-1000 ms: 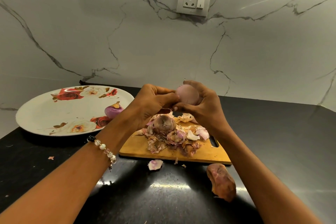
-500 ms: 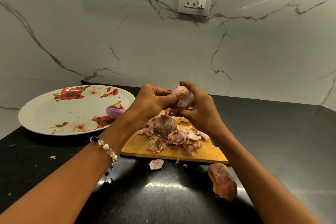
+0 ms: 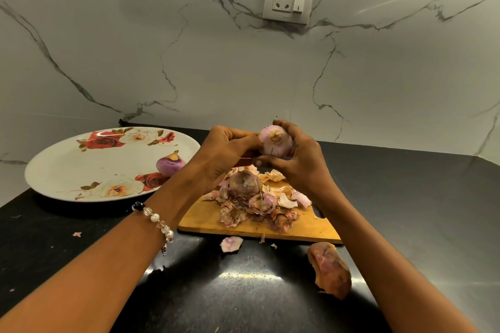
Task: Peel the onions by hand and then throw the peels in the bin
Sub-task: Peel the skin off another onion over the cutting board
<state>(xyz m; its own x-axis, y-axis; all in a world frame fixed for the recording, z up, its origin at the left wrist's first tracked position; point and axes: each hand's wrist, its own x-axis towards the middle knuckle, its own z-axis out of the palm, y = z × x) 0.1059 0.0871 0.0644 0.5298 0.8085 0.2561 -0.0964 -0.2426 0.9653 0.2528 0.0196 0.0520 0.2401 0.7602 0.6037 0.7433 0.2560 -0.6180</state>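
Observation:
A pale pink onion [image 3: 276,142] is held above the wooden cutting board [image 3: 303,227], its root end facing me. My right hand [image 3: 295,159] grips it from the right and below. My left hand [image 3: 226,151] pinches at its left side with curled fingers. Under my hands an unpeeled brownish onion [image 3: 243,181] sits on top of a heap of dry peels [image 3: 259,205] on the board. A peeled purple onion [image 3: 170,165] lies on the flowered white plate [image 3: 67,170] at the left.
A large loose peel [image 3: 330,269] lies on the black counter in front of the board's right corner. A small pink peel [image 3: 231,243] lies at the board's front edge, and tiny scraps lie at the left. Behind is a marble wall with a socket [image 3: 289,0].
The onion has been turned in my hands: its smooth side showed before, and its root end now faces me. Both hands stay above the board.

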